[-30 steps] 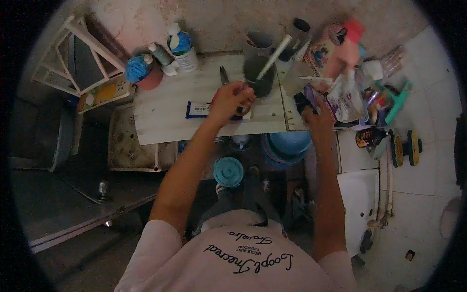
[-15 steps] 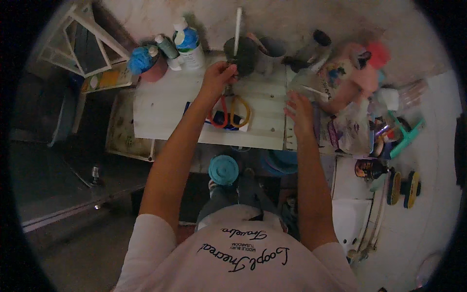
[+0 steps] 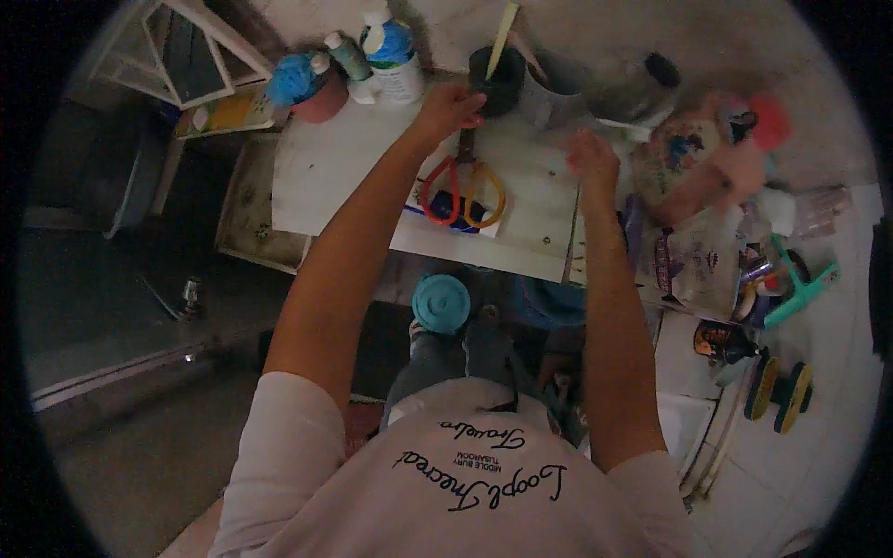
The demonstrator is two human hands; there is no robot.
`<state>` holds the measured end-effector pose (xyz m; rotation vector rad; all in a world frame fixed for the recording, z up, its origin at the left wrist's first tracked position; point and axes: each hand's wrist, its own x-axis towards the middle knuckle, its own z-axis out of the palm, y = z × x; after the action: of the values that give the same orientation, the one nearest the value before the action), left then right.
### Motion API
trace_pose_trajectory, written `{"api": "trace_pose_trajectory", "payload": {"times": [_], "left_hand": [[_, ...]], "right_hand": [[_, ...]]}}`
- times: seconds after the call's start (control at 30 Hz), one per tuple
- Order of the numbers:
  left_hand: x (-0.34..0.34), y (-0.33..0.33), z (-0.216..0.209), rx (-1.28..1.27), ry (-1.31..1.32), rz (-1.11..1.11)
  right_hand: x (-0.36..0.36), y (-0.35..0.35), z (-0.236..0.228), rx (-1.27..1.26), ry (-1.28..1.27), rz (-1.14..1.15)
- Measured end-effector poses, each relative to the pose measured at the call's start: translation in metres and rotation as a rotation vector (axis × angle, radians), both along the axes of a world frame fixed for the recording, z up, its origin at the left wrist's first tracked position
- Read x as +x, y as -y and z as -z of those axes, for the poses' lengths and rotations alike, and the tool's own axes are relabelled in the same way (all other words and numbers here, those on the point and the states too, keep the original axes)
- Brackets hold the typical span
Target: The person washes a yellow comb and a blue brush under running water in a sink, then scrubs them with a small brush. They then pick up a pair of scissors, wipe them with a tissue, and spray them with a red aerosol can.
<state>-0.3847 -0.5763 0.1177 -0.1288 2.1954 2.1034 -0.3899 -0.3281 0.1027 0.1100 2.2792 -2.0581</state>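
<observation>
My left hand (image 3: 451, 112) is at the near left side of a dark cup (image 3: 500, 88), its fingertips bent together against or just beside it. What they hold, if anything, is hidden. A pale flat stick (image 3: 503, 39) leans up out of the cup. Beside the cup stands a grey mug (image 3: 551, 98) with a brownish stick in it. My right hand (image 3: 593, 156) is raised near the mug and a tipped clear container (image 3: 633, 93); motion smears its fingers. Below my left hand lie scissors with one red and one yellow handle (image 3: 463, 193), over a dark blue and white packet (image 3: 437, 210).
A pump bottle (image 3: 400, 79), a small bottle (image 3: 348, 56) and a pot with a blue mesh puff (image 3: 324, 98) line the table's (image 3: 321, 167) back left. Plastic bags (image 3: 693, 260) and a green squeegee (image 3: 802, 293) crowd the right. A light blue lidded bucket (image 3: 441, 304) is below.
The view has shifted. My left hand has moved slightly farther toward the dark cup, and the pale stick leans more to the right. My right hand has moved away from me, toward the grey mug.
</observation>
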Motion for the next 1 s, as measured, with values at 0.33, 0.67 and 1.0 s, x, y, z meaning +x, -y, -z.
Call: {"api": "trace_pose_trajectory", "payload": {"times": [0.33, 0.67, 1.0], "left_hand": [[0.17, 0.041, -0.015, -0.562, -0.185, -0.423], [0.174, 0.057, -0.009, -1.171, -0.539, -0.044], [0.133, 0.027, 0.008, -1.364, -0.51, 0.24]], "right_hand": [[0.118, 0.081, -0.038, 0.87, -0.45, -0.198], [0.12, 0.118, -0.069, 1.214, -0.208, -0.275], [0.344, 0.0, -0.109, -0.074, 0.396, 0.2]]}}
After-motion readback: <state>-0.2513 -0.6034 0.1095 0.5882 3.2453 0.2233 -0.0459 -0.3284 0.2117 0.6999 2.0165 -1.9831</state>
